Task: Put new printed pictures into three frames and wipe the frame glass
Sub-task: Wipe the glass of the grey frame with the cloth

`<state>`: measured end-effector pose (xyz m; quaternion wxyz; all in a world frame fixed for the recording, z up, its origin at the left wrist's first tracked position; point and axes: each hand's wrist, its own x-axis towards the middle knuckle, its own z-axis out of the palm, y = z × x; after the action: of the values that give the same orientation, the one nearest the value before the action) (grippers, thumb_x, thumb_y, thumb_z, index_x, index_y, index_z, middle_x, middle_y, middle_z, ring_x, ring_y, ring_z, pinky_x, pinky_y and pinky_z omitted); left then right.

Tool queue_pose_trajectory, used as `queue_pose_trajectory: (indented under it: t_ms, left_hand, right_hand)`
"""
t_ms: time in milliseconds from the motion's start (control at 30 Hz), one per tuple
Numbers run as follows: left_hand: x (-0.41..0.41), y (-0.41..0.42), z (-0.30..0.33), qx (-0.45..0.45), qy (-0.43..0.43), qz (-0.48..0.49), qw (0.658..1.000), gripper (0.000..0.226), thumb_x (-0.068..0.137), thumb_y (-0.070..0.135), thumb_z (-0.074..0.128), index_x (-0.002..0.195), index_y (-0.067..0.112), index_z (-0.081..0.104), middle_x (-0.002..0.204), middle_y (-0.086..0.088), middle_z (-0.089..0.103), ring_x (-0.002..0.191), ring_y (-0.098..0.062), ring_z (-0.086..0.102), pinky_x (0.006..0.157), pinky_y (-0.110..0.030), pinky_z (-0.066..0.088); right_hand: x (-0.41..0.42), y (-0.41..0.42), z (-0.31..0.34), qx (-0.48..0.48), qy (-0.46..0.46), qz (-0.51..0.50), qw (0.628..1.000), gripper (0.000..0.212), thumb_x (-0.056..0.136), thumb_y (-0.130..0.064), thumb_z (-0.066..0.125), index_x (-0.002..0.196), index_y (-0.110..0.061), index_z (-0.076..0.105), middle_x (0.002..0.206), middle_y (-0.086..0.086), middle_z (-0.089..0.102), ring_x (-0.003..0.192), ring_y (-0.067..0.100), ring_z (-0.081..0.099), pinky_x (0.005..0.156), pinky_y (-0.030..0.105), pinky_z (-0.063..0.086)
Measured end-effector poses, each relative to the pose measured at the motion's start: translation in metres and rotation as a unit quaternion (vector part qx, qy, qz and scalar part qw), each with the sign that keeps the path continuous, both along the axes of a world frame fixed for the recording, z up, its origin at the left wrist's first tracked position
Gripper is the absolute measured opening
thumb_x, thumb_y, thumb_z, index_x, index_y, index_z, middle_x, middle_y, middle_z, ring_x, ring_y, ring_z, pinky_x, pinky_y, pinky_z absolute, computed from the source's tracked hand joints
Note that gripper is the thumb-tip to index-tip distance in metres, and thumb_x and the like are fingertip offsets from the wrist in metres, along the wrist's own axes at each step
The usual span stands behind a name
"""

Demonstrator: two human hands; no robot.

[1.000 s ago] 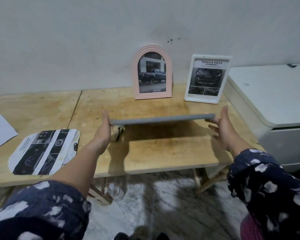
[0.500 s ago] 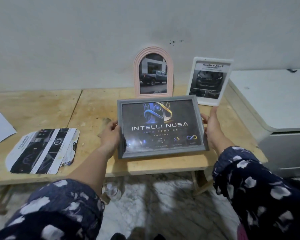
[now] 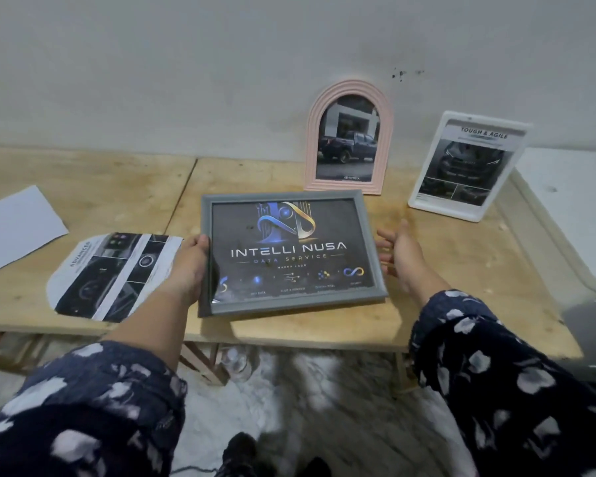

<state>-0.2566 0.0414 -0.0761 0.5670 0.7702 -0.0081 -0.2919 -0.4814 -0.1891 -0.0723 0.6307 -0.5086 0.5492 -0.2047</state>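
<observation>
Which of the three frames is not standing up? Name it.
The grey rectangular frame, which the left hand holds tilted over the table. The pink arched frame and the white frame stand upright near the wall.

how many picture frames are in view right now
3: the grey frame held over the table's front edge, the pink arched frame standing against the wall, and the white frame upright to its right. None looks hidden.

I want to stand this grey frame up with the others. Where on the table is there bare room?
Bare wood lies along the wall left of the pink arched frame, behind the cut prints and white sheet. A smaller patch lies in front of the white frame, right of the right hand. Between the two standing frames it is tight for the grey frame.
</observation>
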Motion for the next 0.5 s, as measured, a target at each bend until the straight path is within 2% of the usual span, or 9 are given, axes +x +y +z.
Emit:
queue_pose_trajectory:
  t_ms: [67, 133, 233, 300, 400, 500]
  left_hand:
    - [0.026, 0.020, 0.011, -0.007, -0.008, 0.033, 0.999, 0.025, 0.101, 0.028, 0.037, 0.083, 0.020, 0.054, 0.085, -0.013, 0.055, 0.066, -0.025, 0.050, 0.063, -0.035, 0.047]
    - [0.056, 0.039, 0.024, -0.024, -0.019, 0.081, 0.996, 0.027, 0.100, 0.022, 0.038, 0.076, 0.018, 0.050, 0.076, -0.011, 0.051, 0.060, -0.023, 0.046, 0.057, -0.031, 0.044]
    - [0.089, 0.060, 0.040, -0.045, -0.047, 0.121, 0.991, 0.032, 0.100, 0.016, 0.035, 0.070, 0.018, 0.044, 0.062, -0.008, 0.045, 0.046, -0.020, 0.044, 0.044, -0.023, 0.041]
    - [0.108, 0.077, 0.047, -0.026, -0.063, 0.132, 0.989, 0.033, 0.101, 0.019, 0.035, 0.070, 0.019, 0.042, 0.057, -0.008, 0.047, 0.040, -0.019, 0.045, 0.031, -0.014, 0.035]
    - [0.141, 0.106, 0.048, -0.004, -0.056, 0.153, 0.987, 0.031, 0.095, 0.012, 0.035, 0.065, 0.020, 0.041, 0.066, -0.009, 0.043, 0.052, -0.022, 0.038, 0.032, -0.016, 0.038]
    - [0.164, 0.126, 0.047, 0.001, -0.051, 0.165, 0.985, 0.031, 0.090, 0.008, 0.032, 0.062, 0.021, 0.038, 0.066, -0.008, 0.040, 0.053, -0.021, 0.036, 0.042, -0.026, 0.042]
  right_hand:
    - [0.028, 0.013, 0.001, -0.017, 0.015, 0.023, 0.999, 0.059, 0.102, -0.046, 0.013, 0.128, -0.013, 0.054, 0.084, 0.000, 0.061, 0.067, 0.016, 0.055, 0.053, 0.027, 0.038]
    - [0.058, 0.029, -0.011, -0.088, 0.081, 0.094, 0.988, 0.050, 0.103, -0.038, 0.020, 0.124, -0.011, 0.057, 0.096, 0.006, 0.066, 0.078, 0.022, 0.059, 0.066, 0.029, 0.043]
    - [0.086, 0.062, -0.029, -0.262, 0.212, 0.227, 0.914, 0.039, 0.103, -0.025, 0.026, 0.120, -0.013, 0.059, 0.121, 0.011, 0.060, 0.106, 0.028, 0.053, 0.088, 0.033, 0.040]
    - [0.107, 0.080, -0.037, -0.317, 0.224, 0.253, 0.886, 0.037, 0.102, -0.024, 0.029, 0.127, -0.018, 0.055, 0.133, 0.006, 0.052, 0.120, 0.027, 0.046, 0.100, 0.036, 0.037]
    - [0.144, 0.096, -0.047, -0.322, 0.209, 0.306, 0.871, 0.038, 0.101, -0.025, 0.034, 0.136, -0.025, 0.049, 0.147, 0.001, 0.039, 0.134, 0.023, 0.033, 0.110, 0.039, 0.028]
    - [0.162, 0.103, -0.054, -0.378, 0.243, 0.374, 0.812, 0.048, 0.098, -0.041, 0.042, 0.145, -0.033, 0.036, 0.158, -0.003, 0.021, 0.146, 0.020, 0.015, 0.117, 0.042, 0.014]
